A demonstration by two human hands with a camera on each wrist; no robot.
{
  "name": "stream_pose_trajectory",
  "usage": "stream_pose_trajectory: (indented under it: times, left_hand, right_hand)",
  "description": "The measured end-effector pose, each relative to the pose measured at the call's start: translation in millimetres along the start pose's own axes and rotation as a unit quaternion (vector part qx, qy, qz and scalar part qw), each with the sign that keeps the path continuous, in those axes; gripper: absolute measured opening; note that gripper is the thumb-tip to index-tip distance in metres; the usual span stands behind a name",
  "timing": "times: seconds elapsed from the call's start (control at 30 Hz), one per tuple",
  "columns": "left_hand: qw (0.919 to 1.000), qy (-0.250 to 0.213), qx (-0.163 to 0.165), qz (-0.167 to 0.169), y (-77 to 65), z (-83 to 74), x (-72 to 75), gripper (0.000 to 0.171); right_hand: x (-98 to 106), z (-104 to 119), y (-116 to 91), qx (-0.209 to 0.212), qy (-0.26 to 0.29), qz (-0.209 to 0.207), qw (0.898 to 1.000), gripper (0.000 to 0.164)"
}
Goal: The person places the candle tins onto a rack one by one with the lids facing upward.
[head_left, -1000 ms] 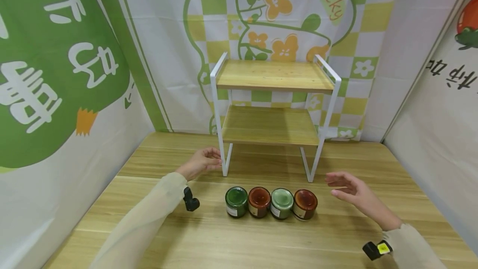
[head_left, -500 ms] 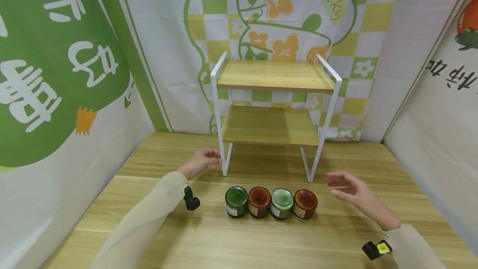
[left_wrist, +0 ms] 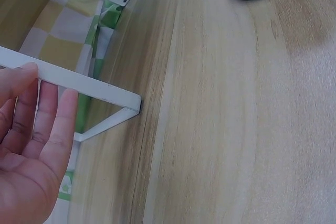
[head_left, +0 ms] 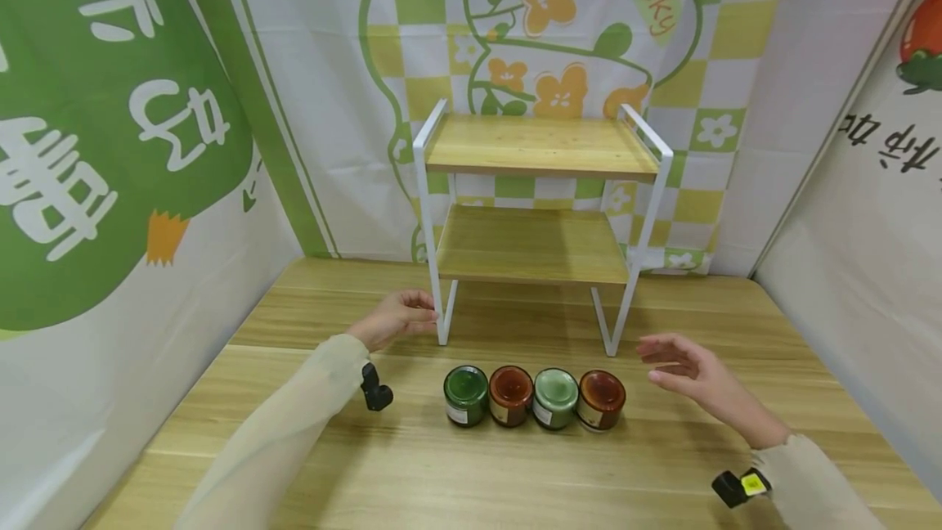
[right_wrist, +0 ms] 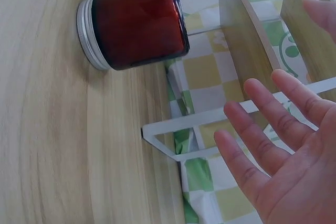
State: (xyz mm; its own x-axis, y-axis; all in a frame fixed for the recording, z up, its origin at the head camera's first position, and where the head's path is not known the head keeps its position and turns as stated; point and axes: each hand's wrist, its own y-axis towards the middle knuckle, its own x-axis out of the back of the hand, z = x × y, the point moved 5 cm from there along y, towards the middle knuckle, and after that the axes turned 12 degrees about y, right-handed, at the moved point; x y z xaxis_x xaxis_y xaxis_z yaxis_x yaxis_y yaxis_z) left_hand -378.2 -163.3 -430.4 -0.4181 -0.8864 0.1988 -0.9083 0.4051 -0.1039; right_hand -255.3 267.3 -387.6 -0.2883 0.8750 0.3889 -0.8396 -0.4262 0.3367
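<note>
A two-tier shelf rack (head_left: 540, 145) with wooden boards and a white frame stands on the table. My left hand (head_left: 398, 320) is at its left front leg (left_wrist: 86, 84), the thumb on one face and the fingers behind. Held up beside the right leg (head_left: 633, 285), my right hand (head_left: 684, 370) has its fingers spread and holds nothing. In front of the rack is a row of glass jars: dark green (head_left: 466, 393), red-brown (head_left: 511, 393), pale green (head_left: 555, 395) and another red-brown jar (head_left: 602, 397). The right wrist view shows this last jar upside down, its silver lid (right_wrist: 90, 32) against the table.
The wooden table (head_left: 456, 485) extends around the rack and jars. Printed cloth (head_left: 316, 105) hangs behind the rack, with more cloth panels along the left and right sides. Each wrist wears a small black camera, such as the left one (head_left: 376, 388).
</note>
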Motion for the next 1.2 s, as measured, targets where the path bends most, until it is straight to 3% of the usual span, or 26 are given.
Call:
stream_pose_trajectory:
  times: [0.43,0.63,0.87,1.2]
  left_hand:
    - [1.0000,0.000,0.000,0.005,-0.3,-1.7,-0.4,0.011]
    - [0.9999,-0.008,-0.003,0.009,-0.4,-1.8,-0.4,0.012]
    - [1.0000,-0.007,0.002,0.006,-1.3,-1.4,1.0,0.011]
    - [1.0000,-0.002,0.000,0.008,0.3,-1.6,0.3,0.010]
  right_hand:
    - [-23,-3,3,0.027,0.036,0.021,0.999,0.050]
    - [-33,-19,3,-0.006,0.088,0.030,0.996,0.057]
    - [-41,-42,5,-0.053,0.159,0.054,0.984,0.064]
    - [-45,-59,4,-0.064,0.170,0.093,0.979,0.070]
